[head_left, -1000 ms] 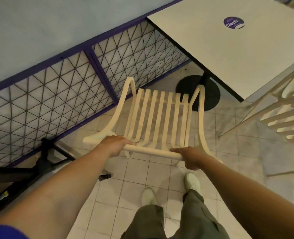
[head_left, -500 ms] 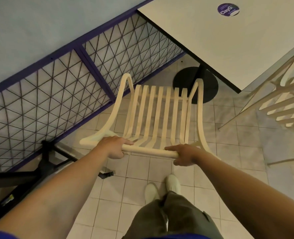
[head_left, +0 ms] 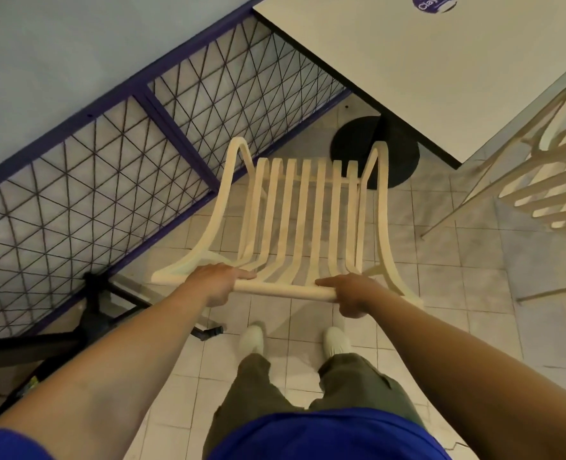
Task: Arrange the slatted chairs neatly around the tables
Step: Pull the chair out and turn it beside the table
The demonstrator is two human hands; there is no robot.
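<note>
Slatted chair [head_left: 308,210], cream-coloured, stands on the tiled floor [head_left: 182,366] straight in front of the person, its back toward them and its seat pointing at the table. Nearest the camera are a blue shirt [head_left: 324,436] and olive trousers [head_left: 258,393], with two white shoes [head_left: 251,338] set apart on the tiles just behind the chair. Both bare arms reach forward. The left hand [head_left: 218,283] wraps the left part of the top rail [head_left: 281,290], fingers curled over it. The right hand [head_left: 351,293] clasps the rail's right end in the same way. Beyond the hands the slats run down into the seat, whose front edge lies near the black round pedestal base [head_left: 348,144]. Whether all the chair's legs touch the floor cannot be told. To the left, a black stand [head_left: 92,310] sits low by a purple-framed wire mesh fence [head_left: 109,180] that runs alongside the chair. Farther off, the white square table [head_left: 441,78] carries a purple round sticker [head_left: 436,3] at the top edge of the view. A second slatted chair [head_left: 547,194] stands at the right, by the table's near corner.
</note>
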